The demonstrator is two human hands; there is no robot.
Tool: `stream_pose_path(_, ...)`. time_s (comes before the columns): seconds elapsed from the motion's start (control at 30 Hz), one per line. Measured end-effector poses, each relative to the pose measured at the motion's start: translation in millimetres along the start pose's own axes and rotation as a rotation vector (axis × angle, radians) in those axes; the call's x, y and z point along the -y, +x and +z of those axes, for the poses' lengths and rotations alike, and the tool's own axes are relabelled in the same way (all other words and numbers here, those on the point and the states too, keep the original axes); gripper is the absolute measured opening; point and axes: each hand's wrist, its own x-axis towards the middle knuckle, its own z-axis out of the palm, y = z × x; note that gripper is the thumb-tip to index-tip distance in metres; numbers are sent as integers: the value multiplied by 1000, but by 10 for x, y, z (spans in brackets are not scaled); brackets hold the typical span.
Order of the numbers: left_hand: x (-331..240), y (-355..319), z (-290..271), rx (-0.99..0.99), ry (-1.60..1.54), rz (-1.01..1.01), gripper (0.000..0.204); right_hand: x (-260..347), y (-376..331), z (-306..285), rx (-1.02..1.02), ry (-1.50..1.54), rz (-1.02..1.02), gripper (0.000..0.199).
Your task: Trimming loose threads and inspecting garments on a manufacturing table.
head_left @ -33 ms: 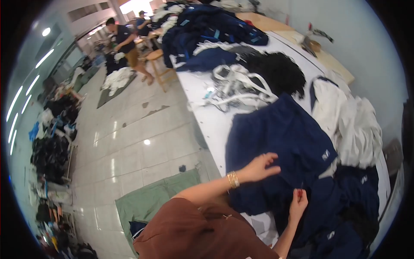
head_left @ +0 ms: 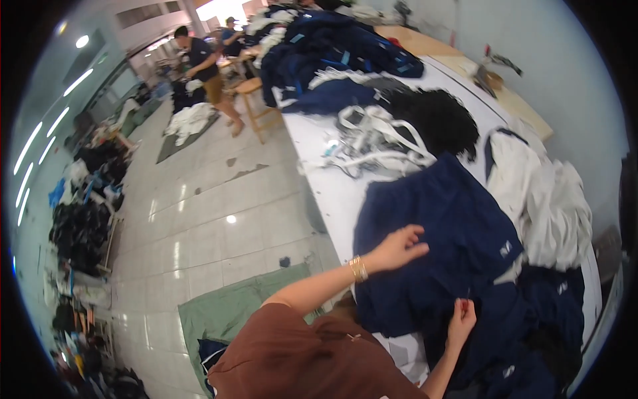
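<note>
A navy blue garment (head_left: 452, 233) with a small white mark lies spread on the long white table (head_left: 325, 193). My left hand (head_left: 399, 247), with a gold bracelet on its wrist, rests on the garment's near left part, fingers apart. My right hand (head_left: 460, 318) is lower and to the right, with its fingers pinched on a fold of the same navy cloth. More navy pieces (head_left: 551, 312) are heaped under and to the right of it. My brown-sleeved shoulder fills the bottom edge.
On the table lie white garments (head_left: 551, 206) at right, a black piece (head_left: 438, 120), a tangle of white straps (head_left: 379, 139) and a navy pile (head_left: 332, 60) far back. A wooden stool (head_left: 256, 93), other people (head_left: 199, 60), a green floor mat (head_left: 226, 312) and dark clothes heaps (head_left: 86, 219) are at left.
</note>
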Motion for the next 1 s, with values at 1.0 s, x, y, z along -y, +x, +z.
stream_pose_path(1.0, 1835, 1915, -3493, -352, -546, -504, 38, -233, 282, 202, -304, -274, 267, 27)
